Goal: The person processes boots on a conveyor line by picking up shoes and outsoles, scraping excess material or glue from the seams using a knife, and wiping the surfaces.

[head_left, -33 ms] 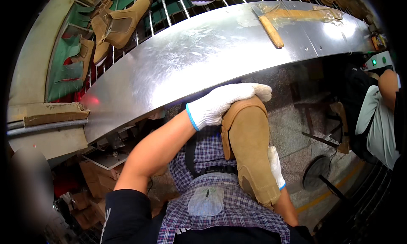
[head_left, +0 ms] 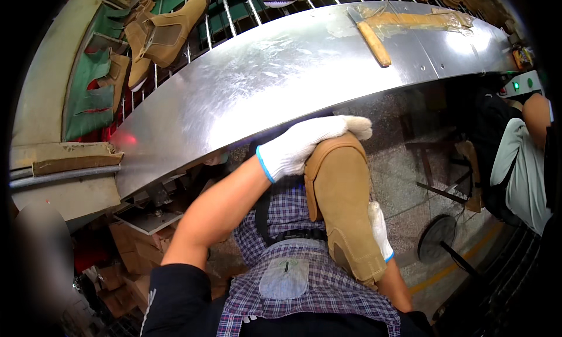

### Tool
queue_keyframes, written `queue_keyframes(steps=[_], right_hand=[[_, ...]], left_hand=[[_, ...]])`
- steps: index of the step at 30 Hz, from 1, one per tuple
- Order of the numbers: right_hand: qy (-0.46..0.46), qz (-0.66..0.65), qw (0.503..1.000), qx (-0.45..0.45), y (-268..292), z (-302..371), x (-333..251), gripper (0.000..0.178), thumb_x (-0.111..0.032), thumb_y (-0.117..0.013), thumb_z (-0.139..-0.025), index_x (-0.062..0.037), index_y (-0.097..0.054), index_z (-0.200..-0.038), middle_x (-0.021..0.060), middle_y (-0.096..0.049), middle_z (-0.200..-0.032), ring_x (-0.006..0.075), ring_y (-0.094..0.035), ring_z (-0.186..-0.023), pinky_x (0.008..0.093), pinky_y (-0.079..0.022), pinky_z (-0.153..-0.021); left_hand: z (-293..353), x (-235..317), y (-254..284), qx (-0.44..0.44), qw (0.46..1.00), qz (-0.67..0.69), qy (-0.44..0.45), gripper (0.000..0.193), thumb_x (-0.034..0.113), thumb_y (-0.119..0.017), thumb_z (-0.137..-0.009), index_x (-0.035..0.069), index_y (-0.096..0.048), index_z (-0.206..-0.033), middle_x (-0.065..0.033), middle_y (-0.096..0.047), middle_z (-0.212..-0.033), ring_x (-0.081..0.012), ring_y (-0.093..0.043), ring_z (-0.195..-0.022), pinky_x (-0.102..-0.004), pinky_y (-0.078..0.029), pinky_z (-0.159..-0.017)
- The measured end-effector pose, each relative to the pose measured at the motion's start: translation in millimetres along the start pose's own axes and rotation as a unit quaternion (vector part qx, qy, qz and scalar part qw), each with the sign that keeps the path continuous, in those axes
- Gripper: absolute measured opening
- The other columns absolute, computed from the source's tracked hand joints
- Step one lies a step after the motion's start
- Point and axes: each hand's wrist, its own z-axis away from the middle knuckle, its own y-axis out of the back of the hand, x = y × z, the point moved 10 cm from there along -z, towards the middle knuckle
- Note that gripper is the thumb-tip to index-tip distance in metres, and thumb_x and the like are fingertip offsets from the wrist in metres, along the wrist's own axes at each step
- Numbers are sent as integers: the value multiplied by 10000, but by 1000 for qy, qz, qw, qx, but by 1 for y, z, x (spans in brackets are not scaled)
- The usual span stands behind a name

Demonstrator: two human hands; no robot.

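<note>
A tan suede ankle boot (head_left: 344,190) is held over my lap, toe pointing away from me and shaft toward me. An elastic side panel shows near its ankle. My left hand (head_left: 313,141), in a white knit glove with a blue cuff, is closed round the toe end, against the brown sole edge on the left. My right hand (head_left: 380,228), gloved the same way, grips the boot's right side; most of its fingers are hidden behind the boot. A checked apron (head_left: 328,290) lies beneath.
A curved metal bench (head_left: 263,85) runs ahead of me, bearing a wooden-handled knife (head_left: 374,44) at its far right. Beyond it, tan boots (head_left: 170,35) stand on a barred rack (head_left: 228,12). Another person's leg (head_left: 518,167) is at the right, near a round stool base (head_left: 438,237).
My left hand and the toe of the boot have shifted very slightly to the left. My left forearm has moved slightly; the grip looks the same.
</note>
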Motion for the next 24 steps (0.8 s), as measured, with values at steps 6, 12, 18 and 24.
queue_keyframes(steps=[6, 12, 18, 24], right_hand=[[-22, 21, 999, 29, -11, -2, -12, 588, -449, -446, -1159, 69, -670, -1319, 138, -762, -1184, 181, -735, -1015, 329, -596, -846], [-5, 138, 990, 10, -24, -20, -44, 594, -477, -498, -1139, 71, -671, -1290, 105, -748, -1144, 144, -684, -997, 311, -565, -865], [147, 221, 962, -62, -120, -37, -126, 700, -575, -544, -1097, 73, -626, -1348, 136, -726, -1208, 172, -658, -1087, 333, -533, -963], [128, 359, 917, -122, -189, -42, -110, 718, -551, -505, -1111, 78, -574, -1452, 261, -713, -1308, 335, -687, -1219, 412, -524, -1066]], left_hand=[[12, -23, 16, 42, 989, 130, -55, 641, 415, -560, -1099, -53, -526, -1535, -270, -565, -1548, -460, -622, -1338, -538, -520, -1145], [47, 12, 37, 183, 962, 29, -201, 583, 378, -518, -1115, -86, -570, -1464, -292, -641, -1445, -382, -659, -1300, -497, -535, -1129], [79, 111, 31, 191, 947, -19, -257, 556, 382, -485, -1132, -73, -586, -1434, -282, -649, -1434, -372, -662, -1284, -481, -510, -1155], [111, 133, 56, 113, 979, -46, -161, 645, 493, -410, -1151, -40, -569, -1477, -266, -639, -1451, -370, -633, -1346, -487, -516, -1158]])
